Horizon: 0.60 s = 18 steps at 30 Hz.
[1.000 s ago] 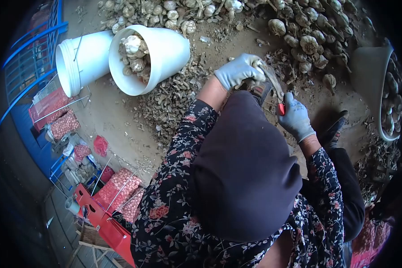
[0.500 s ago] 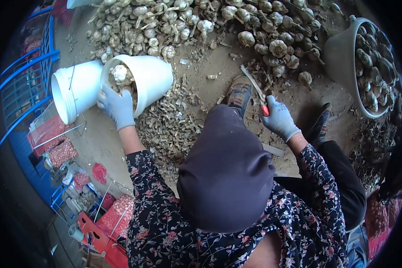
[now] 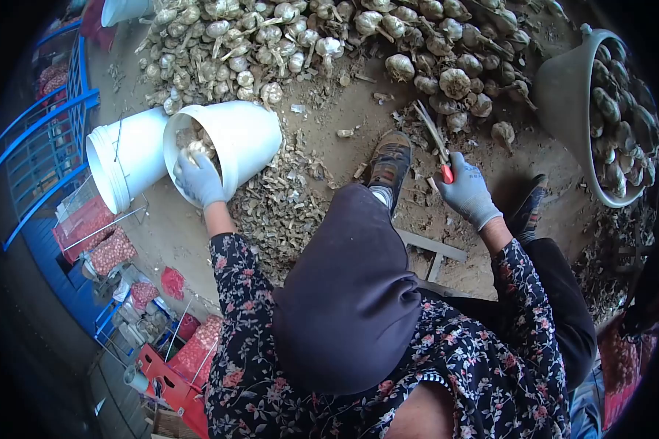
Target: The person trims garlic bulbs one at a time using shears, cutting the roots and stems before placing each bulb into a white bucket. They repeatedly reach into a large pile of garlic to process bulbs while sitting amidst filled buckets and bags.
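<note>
My left hand (image 3: 199, 180), in a grey-coated glove, reaches into the mouth of a white bucket (image 3: 250, 139) lying on its side. Its fingers are bent against pale garlic bulbs (image 3: 201, 148) inside; the back of the hand hides whether they grip one. In my right hand (image 3: 467, 192), also gloved, is a red-handled tool (image 3: 447, 174) with a long narrow front part, apparently shears. The hand is closed around its handle, and the tool points up and left, near a garlic heap (image 3: 454, 82).
A large pile of garlic (image 3: 249, 47) spreads across the top. Dry skins and cut stems (image 3: 271, 219) litter the floor below the bucket. Another white bucket (image 3: 128, 157) lies at the left; a tub (image 3: 564, 95) full of garlic stands right. Red net sacks (image 3: 113, 251) and blue railings (image 3: 47, 157) are at left.
My left hand has moved from the bucket's rim deeper into its mouth, against the garlic. My right hand with the tool has shifted slightly right and down. The view has shifted a little.
</note>
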{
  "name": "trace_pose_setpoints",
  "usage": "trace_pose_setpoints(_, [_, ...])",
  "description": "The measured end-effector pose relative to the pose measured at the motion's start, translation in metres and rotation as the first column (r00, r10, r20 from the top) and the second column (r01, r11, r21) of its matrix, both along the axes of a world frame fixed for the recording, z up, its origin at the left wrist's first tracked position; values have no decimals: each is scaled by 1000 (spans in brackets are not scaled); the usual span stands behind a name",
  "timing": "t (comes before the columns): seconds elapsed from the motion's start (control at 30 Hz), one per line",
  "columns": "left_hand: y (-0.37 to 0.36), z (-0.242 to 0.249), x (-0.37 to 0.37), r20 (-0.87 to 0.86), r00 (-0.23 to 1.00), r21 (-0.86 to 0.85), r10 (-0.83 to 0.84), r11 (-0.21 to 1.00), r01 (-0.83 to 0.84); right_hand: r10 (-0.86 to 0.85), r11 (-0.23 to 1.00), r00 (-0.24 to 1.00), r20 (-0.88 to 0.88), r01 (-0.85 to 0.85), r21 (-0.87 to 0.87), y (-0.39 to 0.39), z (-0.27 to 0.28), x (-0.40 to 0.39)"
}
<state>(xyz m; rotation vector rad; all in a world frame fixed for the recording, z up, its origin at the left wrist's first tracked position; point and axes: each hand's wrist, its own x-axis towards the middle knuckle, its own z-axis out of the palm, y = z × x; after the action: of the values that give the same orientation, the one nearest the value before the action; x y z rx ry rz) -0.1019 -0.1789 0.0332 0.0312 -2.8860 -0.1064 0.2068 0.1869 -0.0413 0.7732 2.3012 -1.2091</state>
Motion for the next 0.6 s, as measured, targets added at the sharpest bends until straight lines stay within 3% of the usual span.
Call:
trace_pose_setpoints(0.03, [0,5,9,21,993,-310,113,945,-101,13,1000,1000,-8,-13,-6,0,1,0])
trace_pose_setpoints(0.07, [1,9,13,19,994,-310,112,945,-101,12,1000,1000,-10,-12,-6,-1,1,-1])
trace_pose_setpoints(0.13, [11,12,10,-287,958,-513,0,845,-153,44,999,998,37,-44,-2,-2,1,-3])
trace_pose_setpoints(0.17, [28,12,0,-187,961,-277,-205,949,149,33,999,999,37,-33,7,-3,-2,-4])
trace_pose_setpoints(0.2, [51,12,-14,-144,897,7,-418,906,423,24,1000,999,43,-24,-5,-5,-7,-3])
trace_pose_setpoints(0.23, [87,-1,-9,67,927,401,-370,860,314,18,1000,999,50,-17,-18,-8,-9,-4])
trace_pose_setpoints(0.27, [133,-23,0,283,878,703,-386,706,84,4,1000,998,57,-2,-28,-9,-6,-7])
trace_pose_setpoints(0.3, [182,-34,-4,221,797,316,-562,815,486,0,1000,998,60,1,-23,-10,-5,-9])
trace_pose_setpoints(0.33, [211,-56,-8,262,729,217,-632,775,594,3,999,998,57,0,-41,-10,-6,-9])
trace_pose_setpoints(0.4, [257,-101,-14,555,688,-4,-467,826,564,2,998,999,46,0,-57,-10,-5,-10])
trace_pose_setpoints(0.43, [274,-106,-11,612,707,-76,-353,864,498,-2,999,998,63,5,-53,-10,-5,-10])
trace_pose_setpoints(0.5, [275,-129,-28,551,780,-134,-298,890,435,-20,998,998,59,24,-61,-11,-8,-18])
trace_pose_setpoints(0.6, [253,-147,-50,583,684,47,-438,859,509,-17,999,1000,8,17,-36,-14,-12,-25])
